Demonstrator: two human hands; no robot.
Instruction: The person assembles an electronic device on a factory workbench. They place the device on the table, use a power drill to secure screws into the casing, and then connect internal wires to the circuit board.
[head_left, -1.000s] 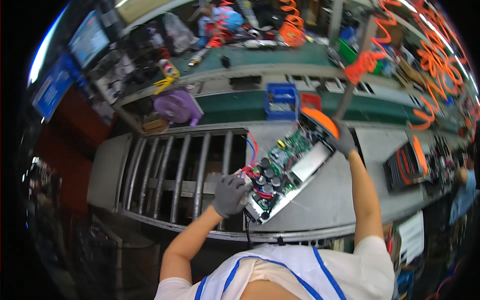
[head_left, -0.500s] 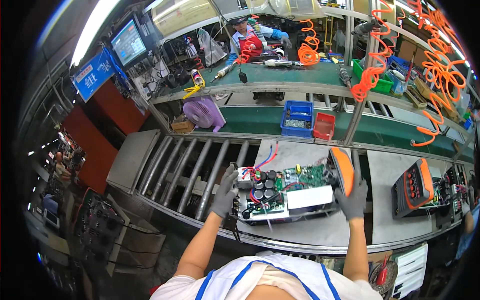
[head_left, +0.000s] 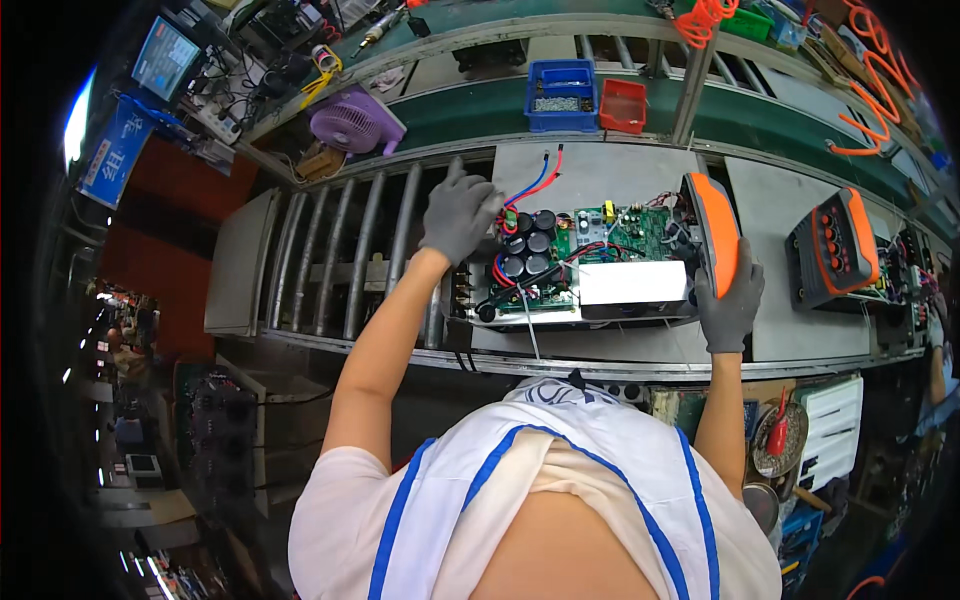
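Note:
An opened electronic unit (head_left: 560, 250), with a green circuit board, black round capacitors and a white block along its near side, lies on a grey plate on the roller line. Its right end is an orange and black panel (head_left: 716, 240). My gloved right hand (head_left: 730, 305) is wrapped round that panel's near part, thumb on the inner side, fingers outside. Over the unit's far left corner is my gloved left hand (head_left: 460, 215), bent fingers against it, partly hiding the end. Red and blue wires (head_left: 535, 185) stick up beside the left hand.
Metal rollers (head_left: 360, 255) run to the left. A similar orange-fronted unit (head_left: 838, 245) stands on the right plate. Behind are a blue bin (head_left: 560, 97) of small metal parts, a red bin (head_left: 623, 106) and a purple fan (head_left: 352, 122). Orange coiled hoses (head_left: 870, 100) hang at the upper right.
The view has tilted downward. My left hand has shifted from the unit's left side to its far left corner. My right hand stays on the orange panel, lower along its outer side.

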